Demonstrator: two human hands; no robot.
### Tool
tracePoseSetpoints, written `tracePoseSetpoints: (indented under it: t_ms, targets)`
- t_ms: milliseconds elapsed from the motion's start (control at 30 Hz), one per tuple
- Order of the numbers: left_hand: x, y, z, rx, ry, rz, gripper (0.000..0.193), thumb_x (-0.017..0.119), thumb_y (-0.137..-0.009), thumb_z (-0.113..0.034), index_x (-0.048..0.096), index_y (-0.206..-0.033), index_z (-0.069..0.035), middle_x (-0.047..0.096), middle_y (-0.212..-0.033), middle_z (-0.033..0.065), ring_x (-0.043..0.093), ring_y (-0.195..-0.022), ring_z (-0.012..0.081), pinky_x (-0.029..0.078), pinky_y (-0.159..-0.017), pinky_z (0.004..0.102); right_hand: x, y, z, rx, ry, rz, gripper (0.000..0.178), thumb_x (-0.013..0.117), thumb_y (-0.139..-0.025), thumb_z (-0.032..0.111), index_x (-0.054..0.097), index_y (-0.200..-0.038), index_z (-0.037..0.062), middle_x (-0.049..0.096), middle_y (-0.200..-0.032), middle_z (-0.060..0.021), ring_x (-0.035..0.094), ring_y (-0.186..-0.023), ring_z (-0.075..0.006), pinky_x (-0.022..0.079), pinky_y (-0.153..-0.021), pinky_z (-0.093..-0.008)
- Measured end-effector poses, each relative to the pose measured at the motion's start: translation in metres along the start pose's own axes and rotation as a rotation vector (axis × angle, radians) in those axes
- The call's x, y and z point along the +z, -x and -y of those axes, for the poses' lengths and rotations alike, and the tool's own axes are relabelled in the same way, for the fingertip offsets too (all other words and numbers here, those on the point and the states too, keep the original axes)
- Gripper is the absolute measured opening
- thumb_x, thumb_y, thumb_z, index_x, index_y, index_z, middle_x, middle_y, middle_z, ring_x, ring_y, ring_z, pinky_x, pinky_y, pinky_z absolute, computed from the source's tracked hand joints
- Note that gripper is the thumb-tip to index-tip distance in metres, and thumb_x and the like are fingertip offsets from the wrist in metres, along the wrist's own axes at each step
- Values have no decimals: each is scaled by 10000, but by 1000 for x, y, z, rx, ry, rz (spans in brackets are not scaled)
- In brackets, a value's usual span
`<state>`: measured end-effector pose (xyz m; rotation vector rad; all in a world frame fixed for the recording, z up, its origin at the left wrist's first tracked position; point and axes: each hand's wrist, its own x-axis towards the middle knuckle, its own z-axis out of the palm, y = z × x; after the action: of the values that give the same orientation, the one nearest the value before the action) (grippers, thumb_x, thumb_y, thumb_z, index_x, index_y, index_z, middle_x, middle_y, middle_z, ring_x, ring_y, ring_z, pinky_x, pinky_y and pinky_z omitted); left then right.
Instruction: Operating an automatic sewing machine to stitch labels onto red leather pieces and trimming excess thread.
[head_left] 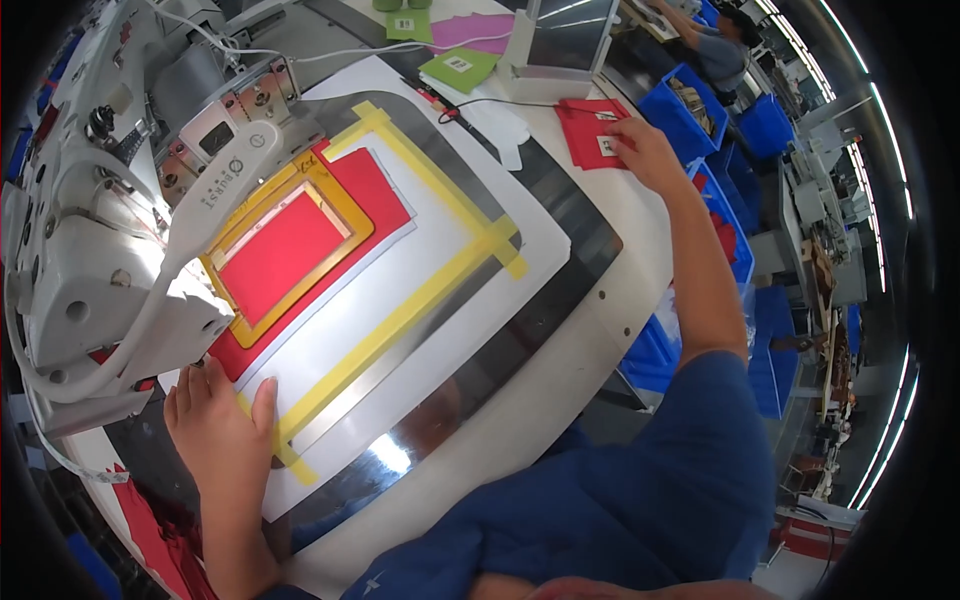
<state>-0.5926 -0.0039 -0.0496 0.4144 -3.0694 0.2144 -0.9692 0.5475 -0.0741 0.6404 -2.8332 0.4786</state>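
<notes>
My left hand (215, 412) lies at the near left corner of a white sheet (440, 265) edged with yellow tape, its thumb apart from its fingers. Beside its fingertips, red fabric (375, 195) lies on the sheet under a yellow rectangular frame (352, 240) of the sewing machine (110, 270). At the far right, my right hand (645, 155) has its fingertips closed on the edge of a red fabric piece (582, 135), part of a small pile bearing white labels. Its fingers partly cover one label.
Green fabric pieces (462, 66) and a purple piece (480, 32) lie at the back, near a white stand with a dark panel (567, 45). A white cable crosses there. Blue bins (680, 110) stand beyond the table's right edge. Another person (722, 55) works farther off.
</notes>
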Motion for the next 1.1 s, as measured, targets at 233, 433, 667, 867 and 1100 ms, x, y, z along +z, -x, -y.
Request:
tracePoseSetpoints:
  t_ms: [233,433,667,867,1100]
  targets:
    - [-15,3,-20,118,-16,-74,520,821,-869,-448,694,-1150,-29,661,-989,104,638,-920,301,473,-841,449,-10,4,-45,178,-38,234,136,769,-961,105,672,-972,9,679,-1004,-123,674,-901,-239,534,-848,-368]
    - [-1,0,-28,321,181,-173,605,847,-862,-421,712,-1277,-2,631,-968,95,614,-872,268,472,-782,418,-76,19,10,213,-50,528,169,734,-933,56,583,-867,20,544,-824,-4,492,-791,-117,407,-715,-311]
    - [5,-11,-33,294,193,-155,719,842,-880,-508,699,-1335,30,615,-964,110,606,-848,265,474,-715,410,-40,-25,195,-332,-389,702,249,771,-915,172,564,-860,46,499,-869,-10,448,-759,-131,358,-673,-313]
    - [17,-18,-14,179,121,-196,775,840,-872,-572,706,-1326,42,611,-894,103,607,-750,255,470,-643,412,57,-70,345,-577,-290,793,128,715,-944,98,617,-901,28,608,-888,-108,588,-813,-218,483,-738,-379]
    - [10,-15,-24,261,110,-231,676,859,-877,-485,741,-1315,17,552,-761,58,557,-621,223,440,-563,365,78,-101,425,-658,36,811,247,650,-889,72,766,-1059,-65,752,-897,-248,752,-800,-370,624,-750,-471]
